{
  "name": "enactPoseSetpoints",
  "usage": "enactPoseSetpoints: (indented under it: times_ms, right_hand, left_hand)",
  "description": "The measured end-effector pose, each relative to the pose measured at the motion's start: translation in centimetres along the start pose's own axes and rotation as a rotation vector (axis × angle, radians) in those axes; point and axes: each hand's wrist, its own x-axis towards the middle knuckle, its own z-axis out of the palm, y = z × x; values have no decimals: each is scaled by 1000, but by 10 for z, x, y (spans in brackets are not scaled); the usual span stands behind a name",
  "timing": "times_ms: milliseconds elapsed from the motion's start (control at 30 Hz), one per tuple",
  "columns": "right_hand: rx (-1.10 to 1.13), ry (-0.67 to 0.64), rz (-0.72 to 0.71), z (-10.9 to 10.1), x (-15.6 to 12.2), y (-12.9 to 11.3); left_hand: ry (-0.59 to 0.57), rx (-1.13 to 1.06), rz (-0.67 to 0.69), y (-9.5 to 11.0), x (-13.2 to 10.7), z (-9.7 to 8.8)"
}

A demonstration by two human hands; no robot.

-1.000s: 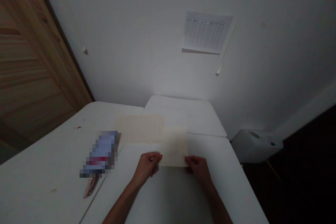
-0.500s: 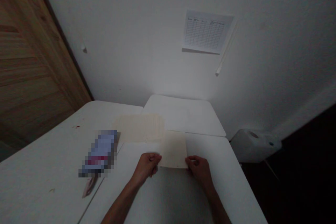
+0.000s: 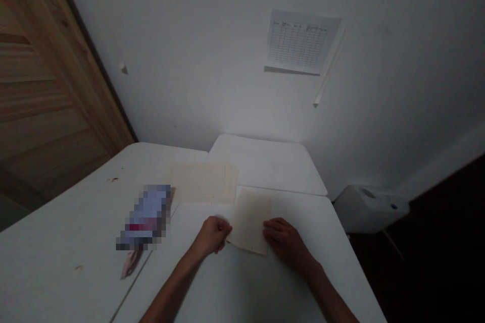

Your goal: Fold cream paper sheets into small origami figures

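Observation:
A small cream sheet of paper [image 3: 250,217] lies at a slight angle on the white table, its near edge curling a little. My left hand [image 3: 214,234] is closed in a pinch on its near left corner. My right hand [image 3: 282,236] rests against the right edge, fingers stretched over the paper and not gripping it. Beyond the left hand, more cream paper [image 3: 200,182] lies flat, apparently in several overlapping sheets.
A blurred-out blue and pink item [image 3: 146,217] with a pinkish strap [image 3: 131,264] lies left of my hands. Table seams run beside and behind the paper. A printed chart [image 3: 297,43] hangs on the wall. A white plastic container [image 3: 367,209] stands beyond the table's right side.
My right hand has let go of the near right corner and moved up along the right edge, fingers now extended. The sheet has turned slightly. My left hand keeps its pinch.

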Motion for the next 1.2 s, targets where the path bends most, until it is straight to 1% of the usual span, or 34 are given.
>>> enactPoseSetpoints:
  times_ms: [100, 233, 333, 433, 533, 567, 600, 700, 733, 800, 867, 1000, 1100, 1200]
  right_hand:
    - [-19, -36, -4, -5, -5, -4]
    - [-7, -68, 39, -7, -10, -3]
    - [-2, -88, 65, -7, -14, -2]
    - [-19, -75, 93, -4, -17, -3]
    - [-42, -44, 123, 1, -20, -9]
    - [-48, -30, 131, 3, -21, -11]
    - [-55, -14, 138, 5, -22, -13]
    - [-77, 25, 164, 8, -25, -22]
    - [-84, 29, 174, 8, -25, -25]
    - [-96, 28, 189, 7, -26, -30]
    - [-107, 20, 196, 6, -26, -35]
    - [-132, 18, 205, 8, -27, -42]
    - [-150, 22, 217, 13, -28, -47]
    - [-163, 24, 230, 17, -29, -53]
  left_hand:
    - [21, 59, -15, -2, 1, 1]
    - [70, 157, -22, -2, 3, 3]
    - [126, 243, 12, -1, 3, 2]
    - [183, 324, 58, 3, -1, 0]
    - [289, 429, 75, 7, -14, 2]
    - [359, 518, 110, 7, -20, 3]
    - [410, 582, 182, 6, -25, 6]
    - [400, 638, 520, -1, -40, 15]
    - [389, 632, 607, -4, -42, 19]
    - [370, 631, 707, -10, -45, 26]
    - [347, 665, 737, -14, -43, 31]
    - [327, 739, 743, -16, -33, 36]
    - [312, 763, 724, -15, -27, 36]
    - [263, 811, 698, -14, -23, 32]
